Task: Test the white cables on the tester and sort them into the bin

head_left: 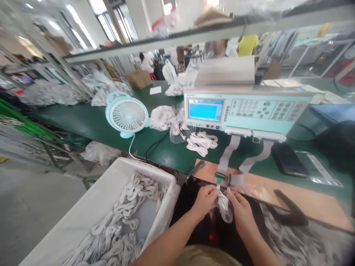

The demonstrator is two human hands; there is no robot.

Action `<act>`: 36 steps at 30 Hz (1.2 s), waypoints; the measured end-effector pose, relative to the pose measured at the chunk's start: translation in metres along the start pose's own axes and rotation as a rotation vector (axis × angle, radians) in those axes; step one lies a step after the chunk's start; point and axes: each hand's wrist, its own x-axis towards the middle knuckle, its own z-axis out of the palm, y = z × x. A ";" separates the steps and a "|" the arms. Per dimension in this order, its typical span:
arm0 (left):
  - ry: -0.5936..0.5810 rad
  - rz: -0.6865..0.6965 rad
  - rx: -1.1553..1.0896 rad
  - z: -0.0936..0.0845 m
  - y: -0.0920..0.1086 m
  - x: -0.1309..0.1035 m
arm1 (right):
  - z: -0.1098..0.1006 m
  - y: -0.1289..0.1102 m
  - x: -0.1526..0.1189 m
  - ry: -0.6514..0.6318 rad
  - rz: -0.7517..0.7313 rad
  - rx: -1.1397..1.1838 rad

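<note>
My left hand point(205, 199) pinches one plug end of a coiled white cable point(225, 211), close against a small green connector board point(220, 179). The cable's other plug end is between the fingertips of my right hand point(242, 207), just below a dark connector point(229, 180). The coil hangs between both hands. Whether either plug is seated in its connector cannot be made out. Two grey ribbon cables point(229, 153) run from these connectors up to a light-blue cable tester point(249, 111) with a lit screen.
At left stands a white bin point(155, 169) with many coiled cables. A small fan point(129, 114), bagged cables point(163, 117) and a loose white bundle point(202, 143) lie on the green bench point(163, 159). To the right are a black phone point(290, 159) and a brown board point(313, 199).
</note>
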 end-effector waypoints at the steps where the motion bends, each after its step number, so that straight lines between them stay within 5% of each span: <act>1: 0.009 0.020 -0.004 0.001 0.001 0.002 | 0.000 -0.001 0.000 -0.006 -0.002 -0.009; 16: 0.101 0.043 0.024 0.012 -0.005 0.014 | 0.004 -0.001 0.002 -0.044 -0.059 -0.011; 22: 0.055 0.066 0.119 0.019 -0.008 -0.015 | 0.007 0.000 -0.027 0.027 -0.212 -0.142; 25: -0.058 -0.072 0.117 0.020 -0.011 -0.030 | -0.027 -0.005 -0.036 0.029 -0.122 -0.162; 28: -0.165 -0.132 0.027 0.019 -0.013 -0.042 | -0.102 -0.004 -0.052 0.138 -0.035 -0.319; 32: -0.240 -0.096 -0.134 0.017 -0.014 -0.052 | -0.202 0.011 -0.076 0.262 -0.017 -0.870; 34: -0.274 -0.057 -0.168 0.020 -0.014 -0.055 | -0.214 0.017 -0.086 0.284 -0.022 -0.925; 36: -0.329 0.020 -0.126 0.025 -0.013 -0.058 | -0.194 0.016 -0.094 0.107 0.046 -0.705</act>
